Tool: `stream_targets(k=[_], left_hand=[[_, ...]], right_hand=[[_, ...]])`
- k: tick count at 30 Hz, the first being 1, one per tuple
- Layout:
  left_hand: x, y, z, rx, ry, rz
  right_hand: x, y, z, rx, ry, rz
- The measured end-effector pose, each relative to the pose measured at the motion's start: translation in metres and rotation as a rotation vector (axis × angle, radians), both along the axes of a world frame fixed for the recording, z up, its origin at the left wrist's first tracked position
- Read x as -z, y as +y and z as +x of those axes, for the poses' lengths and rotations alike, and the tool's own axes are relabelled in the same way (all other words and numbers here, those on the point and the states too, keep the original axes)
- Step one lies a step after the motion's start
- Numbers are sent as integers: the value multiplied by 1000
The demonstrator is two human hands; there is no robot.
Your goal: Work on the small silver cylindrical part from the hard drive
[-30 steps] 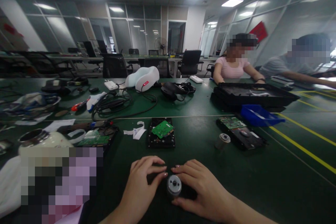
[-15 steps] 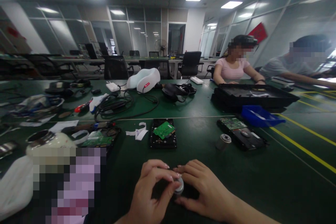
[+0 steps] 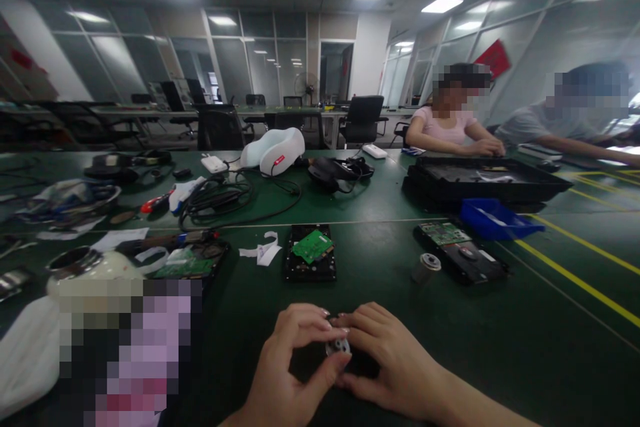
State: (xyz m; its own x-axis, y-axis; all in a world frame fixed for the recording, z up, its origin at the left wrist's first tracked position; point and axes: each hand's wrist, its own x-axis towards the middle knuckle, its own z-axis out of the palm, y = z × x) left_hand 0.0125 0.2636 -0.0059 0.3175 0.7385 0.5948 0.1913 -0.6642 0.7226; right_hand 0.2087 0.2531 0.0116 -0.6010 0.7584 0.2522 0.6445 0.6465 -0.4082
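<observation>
Close in front of me, a small round metal part (image 3: 338, 345) is held between my two hands, its end face up with a raised hub and dark holes. My left hand (image 3: 295, 363) grips it with thumb and fingers from the left. From the right, the curled fingers and thumb of my right hand (image 3: 387, 360) close around it; its lower part is hidden. Beyond stands a similar metal cylinder (image 3: 426, 271) on the green table. A hard drive with a green circuit board (image 3: 312, 253) lies straight ahead, another hard drive (image 3: 467, 253) to the right.
Left, a cream jar (image 3: 100, 273) stands near a third drive with a green board (image 3: 187, 263). White paper scraps (image 3: 263, 252) lie beside the middle drive. Farther off are cables (image 3: 220, 197), a neck pillow (image 3: 275, 150), a blue bin (image 3: 493, 220) and a black tray (image 3: 480, 187). Two people sit across.
Between my fingers the metal part has turned, so its holed end face now shows. My left thumb has shifted right across it. Across the table, one person's hands have come together.
</observation>
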Motion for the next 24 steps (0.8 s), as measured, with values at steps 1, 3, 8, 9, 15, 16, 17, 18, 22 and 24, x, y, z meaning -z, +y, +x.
stream_targets(k=[1,3,8,9,15,16,17,18,22,24], left_hand=[[0,1,0,6,13,-2],[1,2,-1,10,24,-25],[2,2,1,4,-5,-62],[2,2,1,-2,-31,-70],[2,-2,4,-38,-137,-156],[2,-2,3,-29,-130,-176],[3,-2,3,-19,-122,-203],[4,-2,3,-6,-119,-232],[4,1,2,52,-149,-354],[3,1,3,64,-158,-391]], right_hand=[[0,0,0,-3,-1,-4],[-1,0,1,-5,-4,-9],[3,1,1,-7,10,-6],[4,1,1,-10,18,-2],[7,0,2,-13,53,24],[7,0,2,-14,54,27],[7,0,2,-16,53,28],[7,0,2,-15,50,28],[6,1,1,-12,36,18],[6,1,1,-10,34,16]])
